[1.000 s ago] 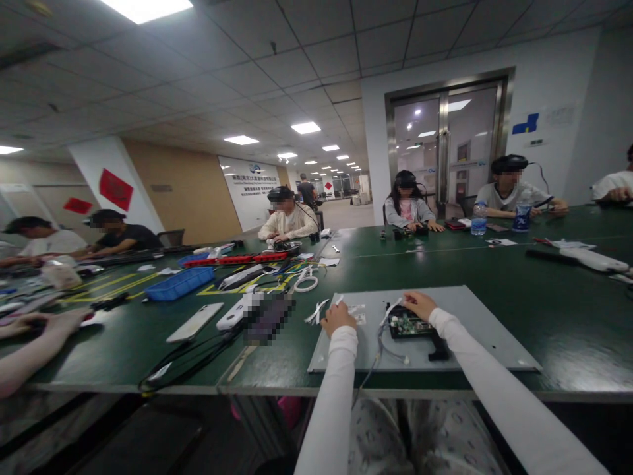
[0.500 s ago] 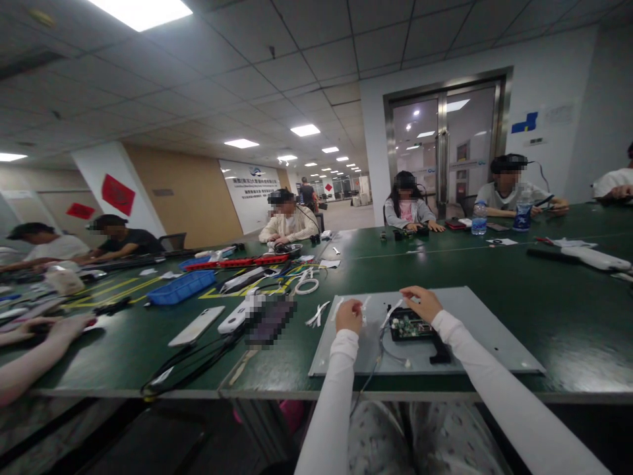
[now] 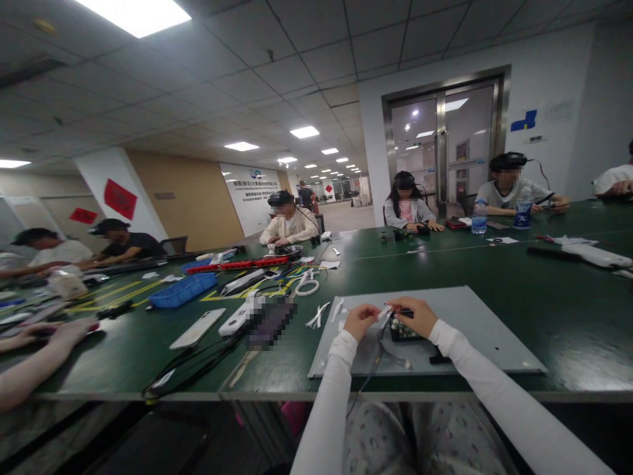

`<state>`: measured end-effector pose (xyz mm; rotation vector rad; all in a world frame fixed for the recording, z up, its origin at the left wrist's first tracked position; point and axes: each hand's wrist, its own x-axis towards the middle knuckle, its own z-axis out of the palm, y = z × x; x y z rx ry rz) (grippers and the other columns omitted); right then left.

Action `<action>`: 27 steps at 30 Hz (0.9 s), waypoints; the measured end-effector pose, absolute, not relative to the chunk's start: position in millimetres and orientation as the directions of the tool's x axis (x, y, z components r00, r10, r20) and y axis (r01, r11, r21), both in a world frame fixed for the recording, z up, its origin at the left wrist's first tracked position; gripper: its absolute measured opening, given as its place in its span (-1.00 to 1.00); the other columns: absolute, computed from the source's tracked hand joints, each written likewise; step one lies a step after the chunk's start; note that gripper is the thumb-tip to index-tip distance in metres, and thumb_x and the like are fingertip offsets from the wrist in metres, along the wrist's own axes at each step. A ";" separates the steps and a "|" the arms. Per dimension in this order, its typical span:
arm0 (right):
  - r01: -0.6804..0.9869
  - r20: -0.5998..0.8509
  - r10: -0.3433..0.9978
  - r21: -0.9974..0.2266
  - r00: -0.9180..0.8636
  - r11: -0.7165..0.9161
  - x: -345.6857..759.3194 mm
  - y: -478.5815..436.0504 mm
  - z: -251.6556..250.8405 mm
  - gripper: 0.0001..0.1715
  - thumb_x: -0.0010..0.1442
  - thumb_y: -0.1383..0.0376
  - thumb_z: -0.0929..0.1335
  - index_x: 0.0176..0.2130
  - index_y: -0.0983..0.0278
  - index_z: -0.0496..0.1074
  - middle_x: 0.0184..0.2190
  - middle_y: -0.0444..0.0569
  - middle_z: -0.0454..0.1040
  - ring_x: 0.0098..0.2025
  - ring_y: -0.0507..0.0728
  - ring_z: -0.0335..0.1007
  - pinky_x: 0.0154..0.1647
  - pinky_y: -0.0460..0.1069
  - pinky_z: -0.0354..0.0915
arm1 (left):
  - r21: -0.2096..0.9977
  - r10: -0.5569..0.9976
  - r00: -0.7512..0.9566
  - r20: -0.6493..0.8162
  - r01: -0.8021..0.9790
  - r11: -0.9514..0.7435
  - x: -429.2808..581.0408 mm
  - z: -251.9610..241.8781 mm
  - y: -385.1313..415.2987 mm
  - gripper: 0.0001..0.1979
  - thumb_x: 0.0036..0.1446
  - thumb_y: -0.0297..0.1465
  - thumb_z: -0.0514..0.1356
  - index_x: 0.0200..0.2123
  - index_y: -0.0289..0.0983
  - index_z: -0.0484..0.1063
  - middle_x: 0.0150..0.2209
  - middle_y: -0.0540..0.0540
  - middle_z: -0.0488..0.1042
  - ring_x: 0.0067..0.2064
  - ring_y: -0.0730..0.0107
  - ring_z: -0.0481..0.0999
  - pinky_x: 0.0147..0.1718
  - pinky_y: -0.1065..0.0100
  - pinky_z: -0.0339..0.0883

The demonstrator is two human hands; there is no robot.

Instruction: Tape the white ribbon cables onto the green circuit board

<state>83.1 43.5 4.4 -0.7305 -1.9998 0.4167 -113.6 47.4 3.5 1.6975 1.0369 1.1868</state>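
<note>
My left hand (image 3: pixel 360 319) and my right hand (image 3: pixel 415 315) meet over a grey metal plate (image 3: pixel 469 323) on the green table. Both hands pinch a small white strip (image 3: pixel 384 312) between their fingertips. Just under my right hand lies a black module with a green circuit board (image 3: pixel 401 330). Thin grey wires (image 3: pixel 380 346) run from it toward the table's front edge. Both arms wear white sleeves.
Loose white strips (image 3: pixel 317 314) lie left of the plate. Further left are a white phone (image 3: pixel 197 328), a white device (image 3: pixel 233 320), black cables (image 3: pixel 188 366) and a blue tray (image 3: pixel 182 290). Another person's hand (image 3: pixel 69 330) rests at far left. Several people sit around the table.
My left hand has moved right from the plate's left edge and my right hand has come left. They now meet, pinching the white strip above the circuit board.
</note>
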 end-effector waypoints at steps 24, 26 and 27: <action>0.467 0.611 0.711 -0.545 -0.348 0.696 84.8 42.2 -0.4 -0.85 0.01 0.26 0.27 -0.39 0.24 0.40 -0.55 -0.14 0.44 -0.51 -0.01 0.32 -0.42 -0.11 0.21 | 0.961 0.981 -0.034 0.190 0.209 -0.178 -116.7 -2.3 55.5 -0.82 -0.30 -0.56 0.21 -0.47 -0.36 0.42 -0.53 -0.01 0.44 -0.53 0.55 0.37 -0.47 0.45 0.29; 0.444 0.601 0.708 -0.555 -0.370 0.704 85.0 42.3 -1.1 -0.84 0.00 0.27 0.27 -0.36 0.24 0.39 -0.53 -0.14 0.45 -0.49 -0.01 0.32 -0.41 -0.11 0.22 | 0.965 0.984 -0.047 0.170 0.210 -0.156 -117.9 -4.3 57.4 -0.81 -0.29 -0.57 0.21 -0.46 -0.36 0.43 -0.56 0.00 0.43 -0.54 0.54 0.37 -0.49 0.45 0.28; 0.434 0.598 0.706 -0.560 -0.379 0.706 85.1 42.5 -1.6 -0.84 -0.01 0.28 0.28 -0.35 0.24 0.39 -0.52 -0.14 0.45 -0.48 0.00 0.33 -0.40 -0.11 0.22 | 0.966 0.985 -0.053 0.165 0.210 -0.151 -118.5 -5.4 58.4 -0.81 -0.29 -0.56 0.21 -0.46 -0.37 0.43 -0.57 0.00 0.43 -0.55 0.54 0.37 -0.50 0.45 0.27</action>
